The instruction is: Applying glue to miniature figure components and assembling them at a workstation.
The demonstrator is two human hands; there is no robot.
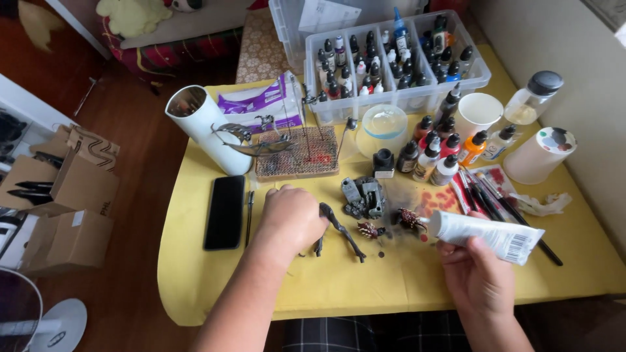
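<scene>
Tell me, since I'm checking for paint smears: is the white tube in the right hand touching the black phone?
Apart. The head view shows the white tube in the right hand, with the left hand and bare yellow table cover between it and the black phone.

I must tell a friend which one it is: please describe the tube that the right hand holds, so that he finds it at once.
On the yellow table cover, look at the near right side, below the row of small paint bottles. There the right hand grips a white squeeze tube. It is the only tube, lying sideways, while the bottles stand upright with dark caps.
</scene>
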